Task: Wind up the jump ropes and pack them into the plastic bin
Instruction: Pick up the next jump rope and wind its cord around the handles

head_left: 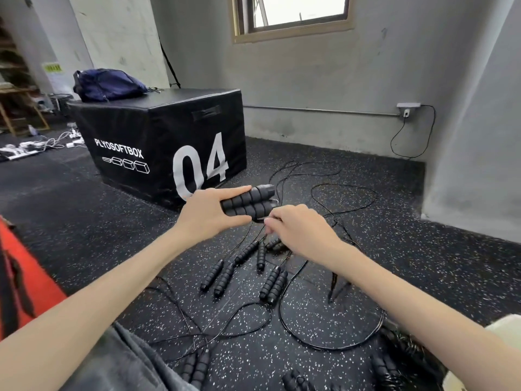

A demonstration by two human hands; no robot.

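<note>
Nearby, plyo box [169, 136] behind tangled ropes [324, 306].

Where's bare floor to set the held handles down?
Free: floor left of the loose handles, before the black box; also far right toward the wall. Crowded: centre, under both hands, with handles and cords.

Two hands over ropes spread on the floor, a box behind.

The left hand [208, 213] holds a pair of handles [249, 203] side by side; the right hand [298, 228] sits just right of them, fingers at their end, perhaps on a cord. Below lie more handles [273, 283] and loose cords [332, 344]. The plyo box [158, 142] stands behind-left, a bag [107, 84] on top, with the window [293, 15] above at the back.
</note>
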